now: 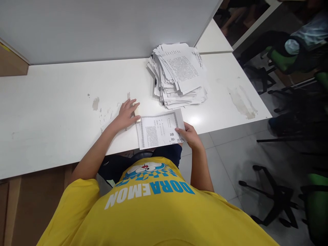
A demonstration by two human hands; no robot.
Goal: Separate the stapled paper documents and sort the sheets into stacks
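Note:
My right hand (191,135) is closed on the right edge of a printed sheet (160,131), thumb on top. The sheet has a patterned border and Chinese characters turned sideways, and a plain paper edge shows beyond its right side. It lies across the front edge of the white desk (64,112). By the sheet's upper left corner my left hand (127,113) rests with its fingers spread. A small cream-coloured strip (136,110) shows between its thumb and fingers; its kind cannot be made out.
A tall, uneven stack of printed papers (179,71) stands behind the sheet, near the grey partition (110,30). At the far left is a brown box (12,61). Wheeled chairs (276,194) stand on the tiled floor to the right, where a person (311,32) sits.

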